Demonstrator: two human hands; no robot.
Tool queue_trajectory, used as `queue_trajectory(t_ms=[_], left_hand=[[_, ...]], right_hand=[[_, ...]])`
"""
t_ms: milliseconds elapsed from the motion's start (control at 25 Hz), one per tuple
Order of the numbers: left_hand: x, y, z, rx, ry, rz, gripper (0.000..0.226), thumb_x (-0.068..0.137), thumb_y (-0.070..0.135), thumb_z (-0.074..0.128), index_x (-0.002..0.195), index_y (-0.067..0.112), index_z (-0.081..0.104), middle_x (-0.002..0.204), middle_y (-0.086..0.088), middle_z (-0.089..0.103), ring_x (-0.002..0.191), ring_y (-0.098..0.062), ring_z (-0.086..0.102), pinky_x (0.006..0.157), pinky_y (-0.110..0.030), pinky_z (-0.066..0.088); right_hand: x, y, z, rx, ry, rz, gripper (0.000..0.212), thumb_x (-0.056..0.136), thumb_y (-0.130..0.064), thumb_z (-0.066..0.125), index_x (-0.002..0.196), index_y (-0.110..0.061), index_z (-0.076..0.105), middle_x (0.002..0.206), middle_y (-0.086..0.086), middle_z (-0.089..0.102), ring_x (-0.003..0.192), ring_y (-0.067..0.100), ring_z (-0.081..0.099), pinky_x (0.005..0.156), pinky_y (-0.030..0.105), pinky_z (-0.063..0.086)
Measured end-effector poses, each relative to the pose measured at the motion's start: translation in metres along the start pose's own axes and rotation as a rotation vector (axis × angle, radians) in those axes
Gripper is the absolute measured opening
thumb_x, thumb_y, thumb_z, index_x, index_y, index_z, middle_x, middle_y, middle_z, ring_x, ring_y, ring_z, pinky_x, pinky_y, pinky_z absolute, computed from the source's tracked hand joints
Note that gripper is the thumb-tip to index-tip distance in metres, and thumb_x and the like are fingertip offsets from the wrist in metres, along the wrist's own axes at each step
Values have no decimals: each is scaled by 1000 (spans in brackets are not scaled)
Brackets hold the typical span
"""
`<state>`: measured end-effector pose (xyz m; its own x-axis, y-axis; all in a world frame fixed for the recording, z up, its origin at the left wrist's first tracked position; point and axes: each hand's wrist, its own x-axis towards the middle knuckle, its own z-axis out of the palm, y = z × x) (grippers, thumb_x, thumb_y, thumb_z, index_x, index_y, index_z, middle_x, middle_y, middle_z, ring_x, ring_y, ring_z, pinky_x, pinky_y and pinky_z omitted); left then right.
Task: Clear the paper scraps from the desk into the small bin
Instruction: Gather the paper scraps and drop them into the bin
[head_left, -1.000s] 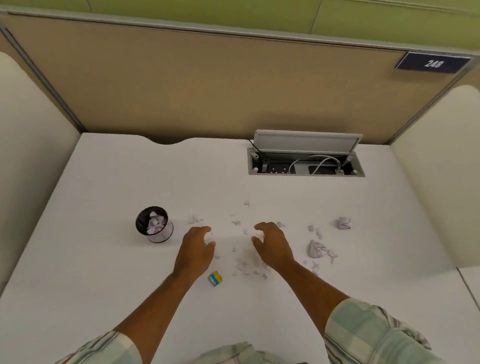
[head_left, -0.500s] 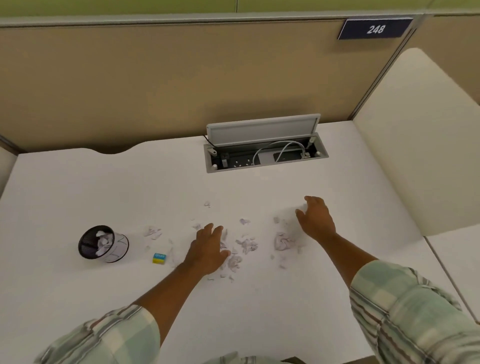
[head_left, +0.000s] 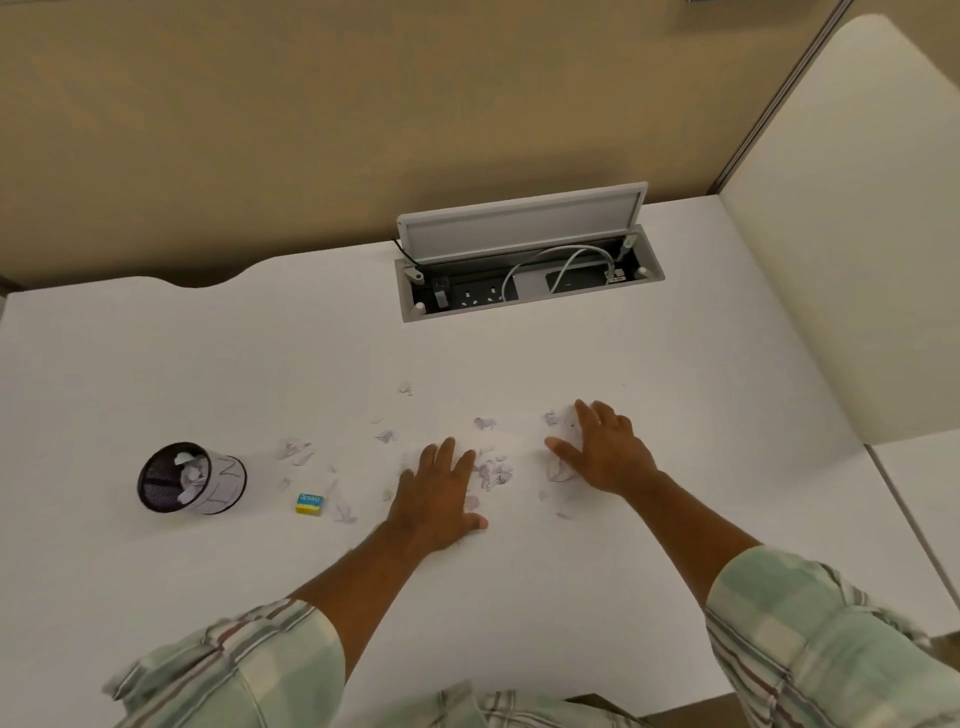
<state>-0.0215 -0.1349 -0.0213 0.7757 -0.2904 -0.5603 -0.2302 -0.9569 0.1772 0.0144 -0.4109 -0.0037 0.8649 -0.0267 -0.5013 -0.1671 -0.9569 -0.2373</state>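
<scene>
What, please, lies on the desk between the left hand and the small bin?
In the head view: loose paper scraps and a small yellow-blue eraser.

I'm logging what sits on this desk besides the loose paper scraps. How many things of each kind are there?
Small mesh bin: 1
Yellow and blue eraser: 1
Open cable box: 1
Hands, the left and the right, resting flat among the scraps: 2
Total: 5

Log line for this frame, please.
left hand flat on scraps | right hand flat on scraps | small bin part-filled | eraser untouched
</scene>
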Motion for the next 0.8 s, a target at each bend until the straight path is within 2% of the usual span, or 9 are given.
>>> queue_trajectory(t_ms=[120,240,400,480,560,640,720,800], left_hand=[[-14,1,20,-43,92,-20,73,91,44,67,153,27,31,166,-13,16,151,-35,20,112,-51,41],[-27,1,35,-48,161,-19,64,91,19,67,148,25,40,154,-12,33,135,-31,38,97,-42,50],[-34,7,38,-77,218,-27,75,93,23,66,156,26,26,146,-10,40,127,-28,45,89,-37,56],[-33,15,36,-72,229,-8,75,96,27,64,158,27,22,145,-11,41,124,-29,47,86,-36,56],[-33,21,33,-51,235,16,77,96,22,65,159,25,21,145,-15,42,123,-30,49,85,-36,56],[-29,24,27,-52,230,22,76,93,17,70,156,20,28,144,-16,43,124,-30,50,89,-35,56],[-24,28,24,-32,192,17,55,93,15,69,144,11,47,139,-15,47,123,-29,51,92,-35,54],[-22,27,24,-177,142,11,31,100,16,54,128,3,56,134,-16,51,120,-32,52,89,-37,49]], right_hand=[[-25,-17,26,-107,-27,-67,89,84,-78,48,153,-28,22,158,9,25,135,37,37,95,52,53],[-46,-37,48,-110,-22,-63,70,91,-54,62,149,-30,31,155,10,26,131,34,37,88,48,57],[-61,-61,59,-123,-1,-72,37,98,-21,60,134,-22,52,142,11,37,123,32,43,84,45,60],[-66,-68,60,-153,5,-78,33,99,-11,54,130,-19,57,135,10,43,120,30,47,86,44,59],[-72,-76,63,-189,23,-102,32,99,-8,50,128,-18,60,129,10,47,116,29,50,86,41,59],[-72,-81,64,-194,47,-131,32,99,-6,49,127,-17,62,126,11,51,114,29,54,88,39,58],[-71,-82,64,-135,69,-137,32,99,-5,52,127,-14,64,124,13,56,112,29,60,93,37,57],[-70,-84,63,12,68,-102,29,96,-6,60,123,-10,70,121,14,66,111,29,66,97,34,54]])
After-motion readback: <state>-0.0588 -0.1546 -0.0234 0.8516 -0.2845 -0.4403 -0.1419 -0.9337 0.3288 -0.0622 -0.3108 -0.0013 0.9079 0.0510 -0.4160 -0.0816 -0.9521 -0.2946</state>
